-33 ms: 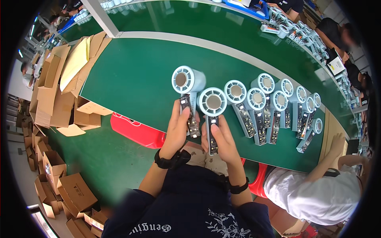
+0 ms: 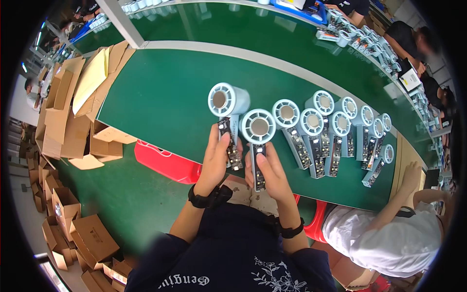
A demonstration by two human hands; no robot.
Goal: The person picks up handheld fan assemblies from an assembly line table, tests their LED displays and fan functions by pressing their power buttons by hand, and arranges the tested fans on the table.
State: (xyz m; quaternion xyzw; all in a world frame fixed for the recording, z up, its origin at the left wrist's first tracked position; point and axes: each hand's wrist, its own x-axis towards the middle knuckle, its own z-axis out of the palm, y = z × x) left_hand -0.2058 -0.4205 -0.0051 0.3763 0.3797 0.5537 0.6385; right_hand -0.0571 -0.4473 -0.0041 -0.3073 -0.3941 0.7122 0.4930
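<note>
So the left hand (image 2: 215, 155) is curled round one pale-blue gadget (image 2: 232, 103) and the right hand (image 2: 274, 173) has a second gadget (image 2: 258, 128) gripped too, both left of the gadget cluster (image 2: 340, 123) on the green surface (image 2: 160, 87).

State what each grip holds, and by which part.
The left grip holds a pale blue device by its handle; the right grip holds a second device by its handle.
</note>
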